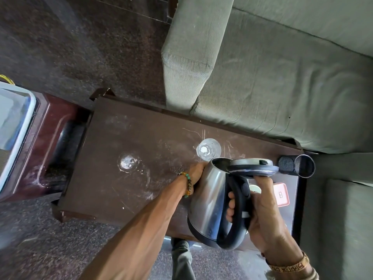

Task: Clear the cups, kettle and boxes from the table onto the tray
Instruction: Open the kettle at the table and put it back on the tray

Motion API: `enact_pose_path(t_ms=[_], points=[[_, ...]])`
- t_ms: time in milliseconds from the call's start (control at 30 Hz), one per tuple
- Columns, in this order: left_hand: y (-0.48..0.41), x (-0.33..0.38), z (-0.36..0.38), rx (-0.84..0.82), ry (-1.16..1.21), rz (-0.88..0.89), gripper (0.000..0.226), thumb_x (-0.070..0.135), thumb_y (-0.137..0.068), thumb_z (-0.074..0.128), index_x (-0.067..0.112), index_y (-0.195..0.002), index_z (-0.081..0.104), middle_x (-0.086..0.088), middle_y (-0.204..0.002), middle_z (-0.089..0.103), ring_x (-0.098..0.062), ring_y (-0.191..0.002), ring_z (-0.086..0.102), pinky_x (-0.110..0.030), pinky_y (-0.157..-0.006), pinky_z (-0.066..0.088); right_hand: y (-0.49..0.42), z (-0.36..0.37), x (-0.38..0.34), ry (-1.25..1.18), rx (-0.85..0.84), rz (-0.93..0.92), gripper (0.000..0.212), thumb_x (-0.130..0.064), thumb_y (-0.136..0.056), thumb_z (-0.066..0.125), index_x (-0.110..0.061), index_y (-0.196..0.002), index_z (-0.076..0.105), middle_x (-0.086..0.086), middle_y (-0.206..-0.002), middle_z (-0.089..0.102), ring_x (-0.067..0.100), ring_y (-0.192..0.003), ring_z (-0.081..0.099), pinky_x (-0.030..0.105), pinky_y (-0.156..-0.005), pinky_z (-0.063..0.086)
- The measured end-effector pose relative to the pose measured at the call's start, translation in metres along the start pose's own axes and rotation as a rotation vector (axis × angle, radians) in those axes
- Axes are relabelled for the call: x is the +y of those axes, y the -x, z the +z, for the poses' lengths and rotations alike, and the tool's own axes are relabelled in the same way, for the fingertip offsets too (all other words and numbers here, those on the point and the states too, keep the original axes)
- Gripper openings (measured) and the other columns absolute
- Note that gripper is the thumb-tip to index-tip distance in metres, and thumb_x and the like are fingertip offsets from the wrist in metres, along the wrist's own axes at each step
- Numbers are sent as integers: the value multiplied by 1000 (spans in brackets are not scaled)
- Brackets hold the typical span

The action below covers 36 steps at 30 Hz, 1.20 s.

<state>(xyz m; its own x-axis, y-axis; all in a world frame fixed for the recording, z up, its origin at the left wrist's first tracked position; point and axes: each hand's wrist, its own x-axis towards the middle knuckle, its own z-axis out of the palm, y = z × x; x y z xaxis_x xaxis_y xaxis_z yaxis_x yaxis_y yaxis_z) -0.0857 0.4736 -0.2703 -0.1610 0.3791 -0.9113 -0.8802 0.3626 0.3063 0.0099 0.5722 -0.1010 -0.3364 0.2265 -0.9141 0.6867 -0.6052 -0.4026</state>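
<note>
The steel kettle (210, 199) is held over the lower right of the desk (121, 188), its black handle gripped by the right hand (264, 215). The left hand (196, 174) is laid against the kettle's side; its fingers are hidden, so its grasp cannot be told. A glass cup (209, 151) stands just above the spout, mid-frame.

1. Grey-green sofa (282, 77) along the table's (121, 142) far edge.
2. Black mesh holder (296, 165), tipped on its side, at the far right corner.
3. Glossy maroon stand (52, 118) just beside the left edge.
</note>
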Motion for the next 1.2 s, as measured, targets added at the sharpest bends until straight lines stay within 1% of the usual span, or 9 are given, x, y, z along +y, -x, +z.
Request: enact_pose_path(t_ms=[100,167,367,567,700,833,967,1100,1200], points=[[2,0,1,-1,1,6,29,44,-83,59,17,-80,69,-8,-97,73,-23,-88,64,-40,-91,51,1,-1,1,2,-2,6,67,-71,-70,54,-5,-71,63,14,-65,52,24,-51,48,31,-53,44],[4,0,1,1,-5,9,29,44,-83,59,16,-80,69,-8,-97,73,-23,-88,64,-40,-92,51,2,-1,1,-1,-5,9,66,-70,-69,54,-5,-70,64,14,-65,52,25,-51,48,31,-53,44],[11,-1,2,3,-5,36,34,44,-87,56,18,-71,69,-1,-78,74,-21,-79,65,-34,-81,52,5,-2,1,17,-6,11,72,-75,-66,55,-4,-70,64,16,-66,52,25,-54,49,31,-55,46],[16,-1,1,-28,1,2,37,47,-86,57,16,-74,72,-5,-82,75,-23,-81,66,-34,-81,53,8,-2,2,22,-11,24,76,-80,-58,60,-5,-69,65,16,-65,53,25,-54,50,33,-57,47],[19,-3,3,-15,-5,-2,39,48,-87,56,16,-71,71,0,-70,75,-20,-74,66,-28,-72,53,12,-4,2,19,-13,36,78,-82,-56,60,-5,-69,66,16,-65,53,25,-55,50,33,-58,47],[22,-5,4,-22,-19,-11,38,51,-87,55,16,-80,69,-4,-83,73,-21,-80,65,-32,-79,52,13,-6,3,16,-24,43,77,-81,-56,62,-5,-68,66,15,-65,54,25,-54,50,32,-56,48],[25,-6,4,-36,-12,-46,43,57,-83,56,18,-72,71,1,-71,75,-19,-72,66,-26,-68,53,14,-7,4,19,-31,53,78,-82,-55,63,-5,-69,66,15,-65,54,26,-54,50,32,-56,49],[24,-7,5,-28,-14,-38,40,53,-86,56,17,-76,70,-5,-87,74,-24,-84,65,-35,-83,52,15,-7,4,8,-47,60,77,-82,-54,63,-6,-67,66,14,-64,54,25,-53,49,31,-56,48],[26,-6,6,-9,-15,-36,38,49,-88,55,13,-88,69,-12,-106,71,-26,-95,63,-40,-94,50,16,-7,4,6,-54,66,76,-82,-54,62,-7,-66,66,13,-64,54,25,-53,49,31,-55,48]])
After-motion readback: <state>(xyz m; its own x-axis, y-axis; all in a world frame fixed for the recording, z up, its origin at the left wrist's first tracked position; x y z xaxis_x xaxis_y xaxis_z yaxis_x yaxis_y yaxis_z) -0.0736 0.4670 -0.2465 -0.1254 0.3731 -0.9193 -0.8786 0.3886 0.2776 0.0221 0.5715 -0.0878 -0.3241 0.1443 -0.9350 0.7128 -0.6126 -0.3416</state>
